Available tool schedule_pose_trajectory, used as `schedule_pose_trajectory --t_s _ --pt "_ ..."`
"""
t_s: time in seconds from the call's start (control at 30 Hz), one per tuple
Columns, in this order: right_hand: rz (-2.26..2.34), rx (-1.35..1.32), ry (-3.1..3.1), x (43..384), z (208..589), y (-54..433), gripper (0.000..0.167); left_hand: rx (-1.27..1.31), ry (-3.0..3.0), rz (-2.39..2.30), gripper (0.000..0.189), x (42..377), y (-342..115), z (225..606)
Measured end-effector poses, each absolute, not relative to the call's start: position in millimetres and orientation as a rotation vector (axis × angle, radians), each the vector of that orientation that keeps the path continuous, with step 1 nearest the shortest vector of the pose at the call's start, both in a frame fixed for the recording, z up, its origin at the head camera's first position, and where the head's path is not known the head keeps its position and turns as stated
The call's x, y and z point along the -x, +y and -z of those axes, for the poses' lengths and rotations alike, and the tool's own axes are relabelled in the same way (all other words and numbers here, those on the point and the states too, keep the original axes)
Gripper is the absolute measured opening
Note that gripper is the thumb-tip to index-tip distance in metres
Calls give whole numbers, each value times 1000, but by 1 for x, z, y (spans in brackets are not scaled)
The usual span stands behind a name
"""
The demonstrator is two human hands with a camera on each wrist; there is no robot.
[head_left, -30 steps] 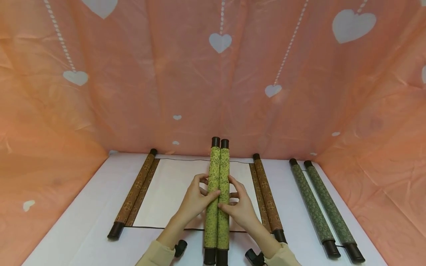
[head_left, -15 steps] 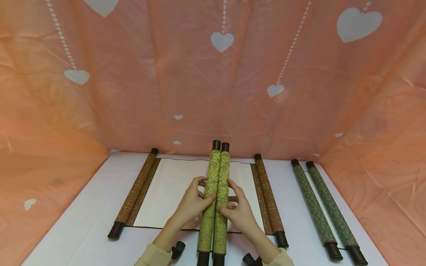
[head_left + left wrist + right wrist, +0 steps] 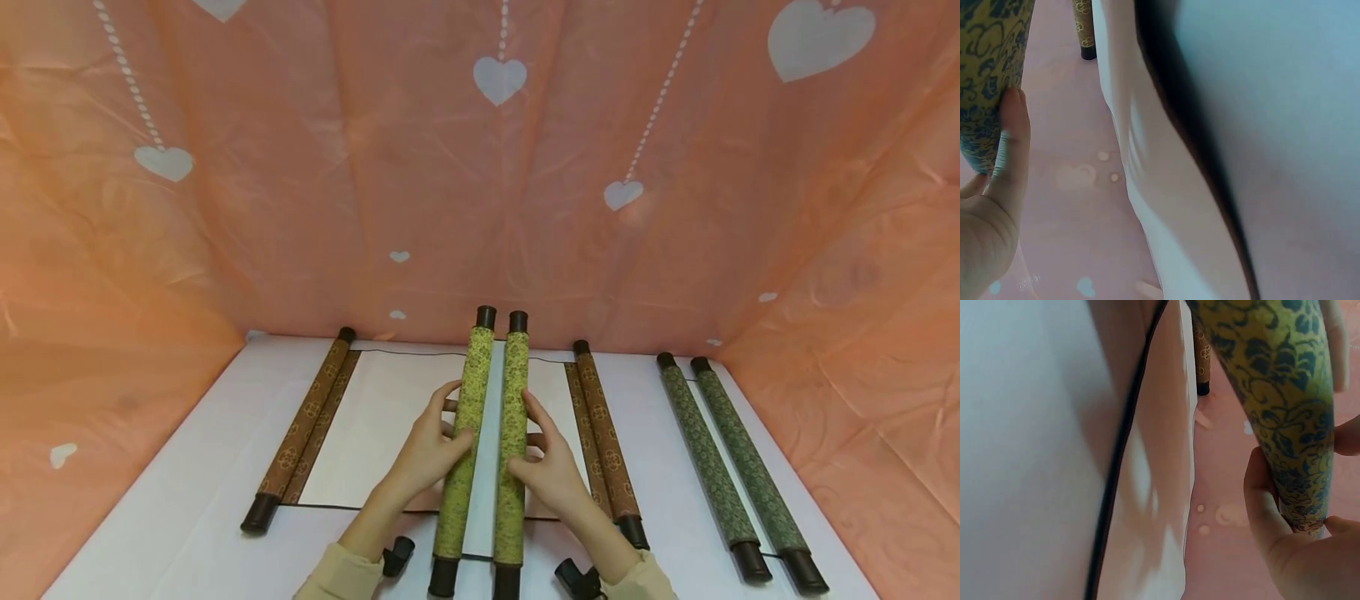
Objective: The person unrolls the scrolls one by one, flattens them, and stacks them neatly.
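Note:
A yellow-green patterned scroll with two black-tipped rollers is held up at the middle. My left hand (image 3: 431, 446) grips its left roller (image 3: 467, 408), thumb on the near face and fingers behind. The right roller (image 3: 513, 417) is in the grip of my right hand (image 3: 551, 467). Between the rollers shows a narrow strip of pale blue paper (image 3: 486, 467). Behind and below it lies an unrolled scroll with brown patterned ends and white paper (image 3: 382, 425). Each wrist view shows the yellow, dark-blue-patterned roller (image 3: 1291, 419) close up in the hand.
At the right of the white table (image 3: 172, 500) lies a green patterned scroll (image 3: 708, 458), its two rollers slightly apart. The brown rollers (image 3: 303, 429) flank the white paper on both sides. A pink curtain (image 3: 420, 167) with hearts rises behind and at the sides.
The two yellow-green rollers, side by side before, have moved apart, and a strip of pale blue paper now shows between them. My hands have separated slightly with them.

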State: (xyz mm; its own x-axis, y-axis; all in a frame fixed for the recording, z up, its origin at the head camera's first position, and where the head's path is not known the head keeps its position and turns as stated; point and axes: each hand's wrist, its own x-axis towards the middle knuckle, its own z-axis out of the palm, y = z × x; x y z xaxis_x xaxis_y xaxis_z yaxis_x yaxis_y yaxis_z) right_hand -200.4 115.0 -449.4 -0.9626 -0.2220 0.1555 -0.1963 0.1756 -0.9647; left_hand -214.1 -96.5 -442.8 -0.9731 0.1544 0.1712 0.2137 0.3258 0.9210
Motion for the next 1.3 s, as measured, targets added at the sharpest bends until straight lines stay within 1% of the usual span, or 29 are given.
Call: schedule_pose_trajectory --t_s 0.17,0.43,0.7,0.8,1.0,1.13,1.3 --pt "1971 455 2385 201 448 117 99 383 -2488 1781 80 214 -98 441" --pt "1960 448 2399 203 445 121 88 423 -2482 1777 67 211 -99 438" --pt "2021 389 2314 205 446 120 77 361 -2487 1773 62 212 -99 439" --pt "2029 376 2303 206 447 119 80 359 -2490 1749 60 212 -99 440" --pt "2009 401 2383 206 448 121 84 385 -2491 1710 71 212 -100 442" --pt "2002 395 2420 208 446 124 83 394 -2462 1724 72 213 -102 441" --pt "2002 411 2417 210 446 128 86 379 -2461 1701 72 215 -105 440"
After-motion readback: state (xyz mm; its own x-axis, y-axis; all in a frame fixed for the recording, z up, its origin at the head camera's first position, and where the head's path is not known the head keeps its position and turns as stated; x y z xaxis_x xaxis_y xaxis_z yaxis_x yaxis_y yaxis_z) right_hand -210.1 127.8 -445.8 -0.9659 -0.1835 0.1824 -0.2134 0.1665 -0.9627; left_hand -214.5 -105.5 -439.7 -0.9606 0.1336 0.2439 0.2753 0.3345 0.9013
